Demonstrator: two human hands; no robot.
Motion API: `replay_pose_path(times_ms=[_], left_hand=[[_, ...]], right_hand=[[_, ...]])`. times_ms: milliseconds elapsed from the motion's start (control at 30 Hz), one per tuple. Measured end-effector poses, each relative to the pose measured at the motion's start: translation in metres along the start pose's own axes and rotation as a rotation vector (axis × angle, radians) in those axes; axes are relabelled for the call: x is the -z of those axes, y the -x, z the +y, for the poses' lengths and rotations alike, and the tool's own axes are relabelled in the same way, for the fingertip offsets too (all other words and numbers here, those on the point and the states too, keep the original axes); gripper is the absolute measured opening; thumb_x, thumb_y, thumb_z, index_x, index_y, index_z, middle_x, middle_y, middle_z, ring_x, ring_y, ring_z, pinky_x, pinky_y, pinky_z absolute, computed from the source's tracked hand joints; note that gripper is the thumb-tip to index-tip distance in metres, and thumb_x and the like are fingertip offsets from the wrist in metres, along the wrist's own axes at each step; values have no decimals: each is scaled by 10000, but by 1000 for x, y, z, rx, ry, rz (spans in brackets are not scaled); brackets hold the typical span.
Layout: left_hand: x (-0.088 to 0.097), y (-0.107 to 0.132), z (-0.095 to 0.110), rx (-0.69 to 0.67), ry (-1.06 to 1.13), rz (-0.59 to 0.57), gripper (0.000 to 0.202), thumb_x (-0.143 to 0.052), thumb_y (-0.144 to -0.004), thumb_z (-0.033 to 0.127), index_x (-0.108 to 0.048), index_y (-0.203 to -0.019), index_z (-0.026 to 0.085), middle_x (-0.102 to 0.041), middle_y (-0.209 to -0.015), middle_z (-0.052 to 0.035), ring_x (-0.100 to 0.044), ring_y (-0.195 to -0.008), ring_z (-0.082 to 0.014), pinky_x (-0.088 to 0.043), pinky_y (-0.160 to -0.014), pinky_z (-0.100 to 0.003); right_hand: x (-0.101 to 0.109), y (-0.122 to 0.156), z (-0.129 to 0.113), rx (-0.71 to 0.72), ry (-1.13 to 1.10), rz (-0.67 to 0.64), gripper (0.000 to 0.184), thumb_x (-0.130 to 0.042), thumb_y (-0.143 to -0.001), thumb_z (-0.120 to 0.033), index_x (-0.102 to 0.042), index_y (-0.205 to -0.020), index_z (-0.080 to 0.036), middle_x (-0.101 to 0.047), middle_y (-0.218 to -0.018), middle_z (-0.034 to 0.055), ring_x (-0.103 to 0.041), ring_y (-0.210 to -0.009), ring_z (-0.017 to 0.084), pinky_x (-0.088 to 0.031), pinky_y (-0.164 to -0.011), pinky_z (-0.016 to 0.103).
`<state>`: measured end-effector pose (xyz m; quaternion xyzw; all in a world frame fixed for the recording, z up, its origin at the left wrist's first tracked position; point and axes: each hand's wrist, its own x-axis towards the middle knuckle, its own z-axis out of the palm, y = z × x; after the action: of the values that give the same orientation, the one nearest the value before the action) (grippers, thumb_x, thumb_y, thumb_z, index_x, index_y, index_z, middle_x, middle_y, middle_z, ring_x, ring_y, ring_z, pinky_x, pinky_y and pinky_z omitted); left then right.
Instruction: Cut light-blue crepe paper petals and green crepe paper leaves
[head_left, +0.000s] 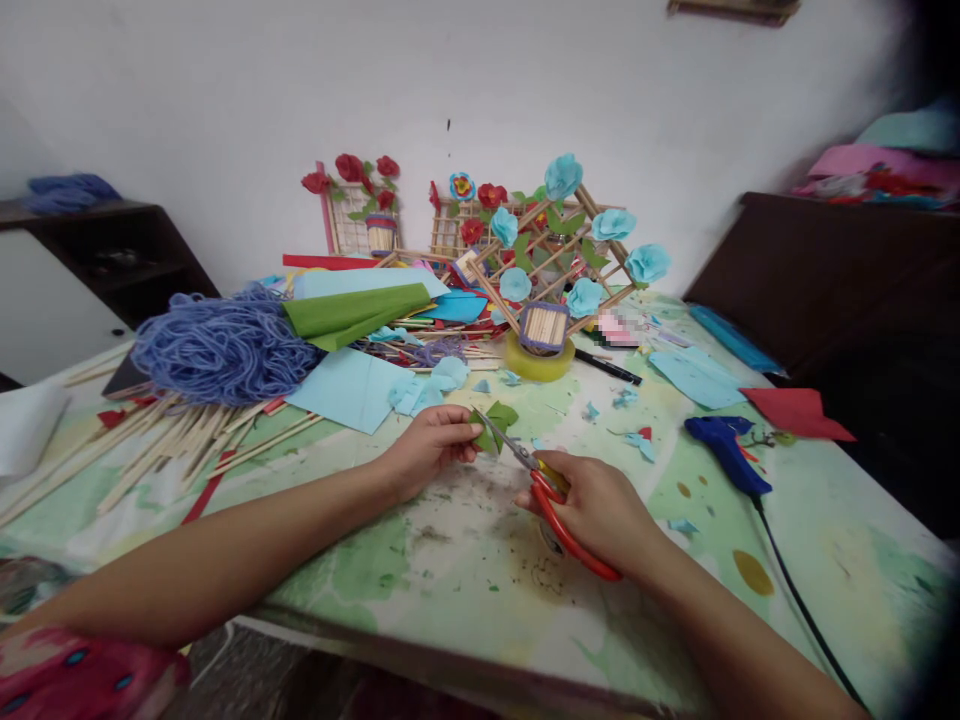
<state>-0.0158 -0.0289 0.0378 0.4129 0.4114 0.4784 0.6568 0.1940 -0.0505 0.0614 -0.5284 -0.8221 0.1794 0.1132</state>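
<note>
Pinched in my left hand is a small piece of green paper with leaf-like points. My right hand is closed round the red and yellow handles of a pair of scissors. The scissors' blades lie across the green paper, close to my left fingertips. Both hands are above the near middle of the table. Behind them stands a bamboo-stick trellis with light blue paper flowers and green leaves. Its small stick pot rests by a roll of yellow tape.
Left lie blue yarn, loose sticks, light blue paper and a green paper sheet. Right are a blue glue gun with its cord, red paper and a black marker. Red-flowered trellises lean at the wall.
</note>
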Motion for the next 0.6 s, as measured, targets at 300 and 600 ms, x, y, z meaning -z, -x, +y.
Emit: replay_pose_path(times_ms=[300,600], left_hand=[[19,-17,-2,-58,-172,131,184,-721,-631,261,-588,-632,133,-535,-566,20,-475,-508,-74,-372,-523,-194],[32,-23,2,-137,-676,7,254,-679,-667,346,-572,-550,147,-430,-486,34,-326,-444,-72,-208,-444,-215]], right_hand=[[4,-12,21,-157,-28,179,351,-496,-762,-534,-595,-962,-263,-636,-715,9,-559,-651,186,-309,-529,240],[4,-22,43,-252,35,209,352,-460,-759,-582,-595,-817,-262,-639,-719,16,-549,-635,192,-269,-488,245]])
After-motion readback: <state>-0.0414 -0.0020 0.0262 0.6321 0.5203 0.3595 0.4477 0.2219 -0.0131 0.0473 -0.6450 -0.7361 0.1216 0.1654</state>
